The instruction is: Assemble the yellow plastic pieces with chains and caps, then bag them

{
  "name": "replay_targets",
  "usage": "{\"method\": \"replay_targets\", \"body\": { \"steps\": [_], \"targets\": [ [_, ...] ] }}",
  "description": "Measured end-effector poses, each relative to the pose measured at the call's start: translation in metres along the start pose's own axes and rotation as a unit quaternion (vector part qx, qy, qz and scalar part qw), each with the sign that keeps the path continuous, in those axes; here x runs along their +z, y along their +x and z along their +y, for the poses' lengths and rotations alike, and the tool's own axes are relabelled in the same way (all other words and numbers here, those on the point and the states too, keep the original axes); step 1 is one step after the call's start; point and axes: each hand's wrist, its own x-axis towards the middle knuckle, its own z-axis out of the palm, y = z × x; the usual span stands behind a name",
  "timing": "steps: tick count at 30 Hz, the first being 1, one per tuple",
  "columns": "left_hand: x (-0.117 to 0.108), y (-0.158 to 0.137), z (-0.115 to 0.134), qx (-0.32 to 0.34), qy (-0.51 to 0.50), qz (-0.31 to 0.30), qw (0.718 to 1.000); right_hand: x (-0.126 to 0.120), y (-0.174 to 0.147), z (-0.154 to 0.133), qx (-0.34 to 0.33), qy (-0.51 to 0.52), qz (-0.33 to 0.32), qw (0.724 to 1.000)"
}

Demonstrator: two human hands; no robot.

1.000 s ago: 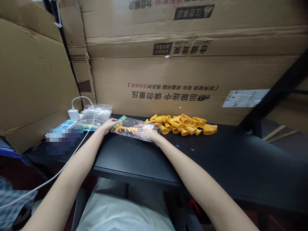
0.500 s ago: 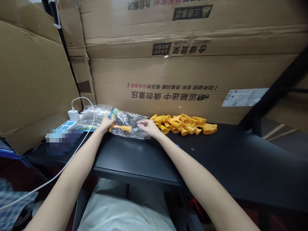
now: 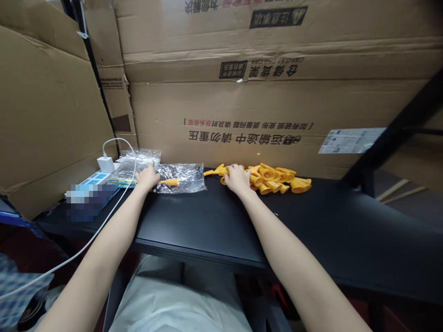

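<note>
Clear plastic bags (image 3: 188, 177) lie at the back left of the black table. My left hand (image 3: 148, 178) rests at the left end of the nearest one, fingers curled on the plastic. A yellow-orange flared piece (image 3: 170, 182) lies at that bag, just right of the hand. Among a heap of yellow trumpet-shaped plastic pieces (image 3: 273, 175), my right hand (image 3: 238, 179) is closed over one yellow piece (image 3: 216, 171) whose thin end points left. My right fingertips are partly hidden behind the hand.
A white power strip (image 3: 93, 180) with a white charger (image 3: 105, 164) stands at the left, and a white cable (image 3: 119, 207) runs down past my left forearm. Cardboard (image 3: 221, 101) walls the back and left of the black table (image 3: 207, 221). A dark metal post (image 3: 380, 133) slants at the right.
My right hand has left the bag and moved right to the yellow heap. My left hand has shifted slightly left, and the bag now lies flatter with its yellow piece farther left.
</note>
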Motion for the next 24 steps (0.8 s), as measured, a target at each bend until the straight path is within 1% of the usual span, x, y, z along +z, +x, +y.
{"method": "replay_targets", "body": {
  "steps": [2, 4, 8, 10, 11, 13, 14, 16, 19, 21, 23, 24],
  "targets": [
    [0.002, -0.001, 0.000, 0.002, 0.018, 0.005, 1.000, -0.002, 0.000, -0.002, -0.006, -0.011, -0.013, 1.000],
    [0.005, -0.002, 0.000, 0.019, 0.034, 0.032, 0.999, -0.006, 0.000, -0.004, -0.006, -0.023, -0.025, 0.999],
    [0.016, 0.002, 0.000, 0.095, 0.021, 0.097, 0.991, -0.011, -0.001, -0.006, -0.003, -0.033, -0.044, 0.999],
    [0.026, 0.008, -0.001, 0.135, 0.003, 0.108, 0.985, -0.010, -0.001, -0.006, 0.005, -0.035, -0.053, 0.998],
    [0.032, 0.011, -0.002, 0.148, 0.000, 0.099, 0.984, -0.009, -0.001, -0.007, 0.009, -0.034, -0.055, 0.998],
    [0.043, 0.019, -0.004, 0.156, -0.001, 0.049, 0.987, -0.007, -0.001, -0.007, 0.012, -0.025, -0.049, 0.998],
    [0.048, 0.022, -0.006, 0.147, -0.006, 0.018, 0.989, -0.007, -0.001, -0.007, 0.013, -0.017, -0.041, 0.999],
    [0.055, 0.028, -0.009, 0.129, -0.016, -0.020, 0.991, -0.006, 0.000, -0.007, 0.013, 0.003, -0.017, 1.000],
    [0.059, 0.033, -0.010, 0.126, -0.023, -0.038, 0.991, -0.008, 0.003, -0.009, 0.015, 0.037, 0.027, 0.999],
    [0.059, 0.034, -0.010, 0.129, -0.019, -0.045, 0.990, -0.012, 0.005, -0.012, 0.013, 0.062, 0.045, 0.997],
    [0.059, 0.033, -0.010, 0.130, -0.013, -0.052, 0.990, -0.016, 0.006, -0.016, 0.005, 0.080, 0.038, 0.996],
    [0.058, 0.033, -0.009, 0.129, -0.011, -0.054, 0.990, -0.018, 0.006, -0.019, -0.002, 0.085, 0.023, 0.996]
  ]
}}
